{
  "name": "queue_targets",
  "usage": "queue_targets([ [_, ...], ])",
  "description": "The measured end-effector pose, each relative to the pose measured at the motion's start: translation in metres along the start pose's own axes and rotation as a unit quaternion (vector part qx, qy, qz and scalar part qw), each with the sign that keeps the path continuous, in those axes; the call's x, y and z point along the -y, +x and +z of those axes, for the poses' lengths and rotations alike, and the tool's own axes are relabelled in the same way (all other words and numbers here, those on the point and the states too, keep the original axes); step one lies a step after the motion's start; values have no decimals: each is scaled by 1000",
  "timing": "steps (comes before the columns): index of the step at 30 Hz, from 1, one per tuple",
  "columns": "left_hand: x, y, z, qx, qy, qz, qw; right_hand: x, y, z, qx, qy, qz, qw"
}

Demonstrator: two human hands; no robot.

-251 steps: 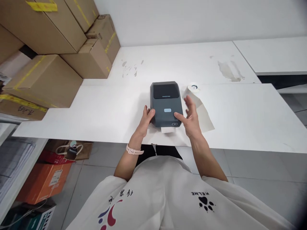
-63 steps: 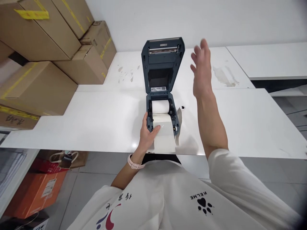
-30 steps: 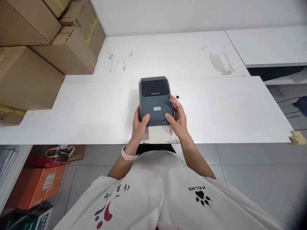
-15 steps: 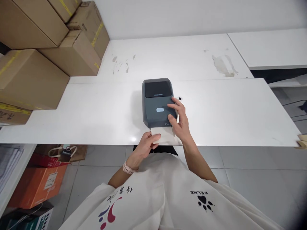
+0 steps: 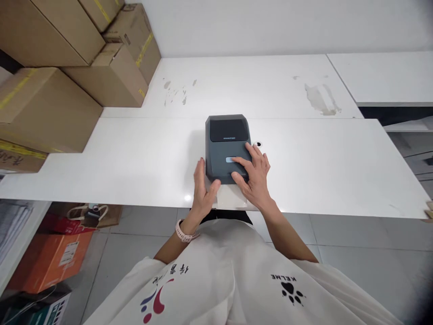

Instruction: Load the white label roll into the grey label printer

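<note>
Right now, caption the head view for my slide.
Right hand at the pale button of a grey printer, left hand by its corner, white paper at the front.

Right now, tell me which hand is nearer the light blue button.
Right. The right hand lies over the printer, at the light blue button itself; the left hand is farther off, by the printer's near left corner.

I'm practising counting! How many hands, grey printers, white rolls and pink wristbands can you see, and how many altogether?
Hands, left hand and right hand: 2
Grey printer: 1
White roll: 1
Pink wristband: 1
Total: 5
</note>
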State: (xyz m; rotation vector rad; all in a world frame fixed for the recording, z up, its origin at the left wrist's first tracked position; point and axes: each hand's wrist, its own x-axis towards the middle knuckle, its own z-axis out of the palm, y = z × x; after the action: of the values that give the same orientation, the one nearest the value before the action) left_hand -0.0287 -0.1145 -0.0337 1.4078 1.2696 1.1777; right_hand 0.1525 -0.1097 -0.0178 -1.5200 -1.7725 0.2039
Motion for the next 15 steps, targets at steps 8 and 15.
queue_targets([
  [8,11,0,2,38,-15,17,999,5,-32,8,-36,104,71,991],
  [15,-13,25,-4,18,-40,74,996,14,-5,-14,-60,171,48,982],
])
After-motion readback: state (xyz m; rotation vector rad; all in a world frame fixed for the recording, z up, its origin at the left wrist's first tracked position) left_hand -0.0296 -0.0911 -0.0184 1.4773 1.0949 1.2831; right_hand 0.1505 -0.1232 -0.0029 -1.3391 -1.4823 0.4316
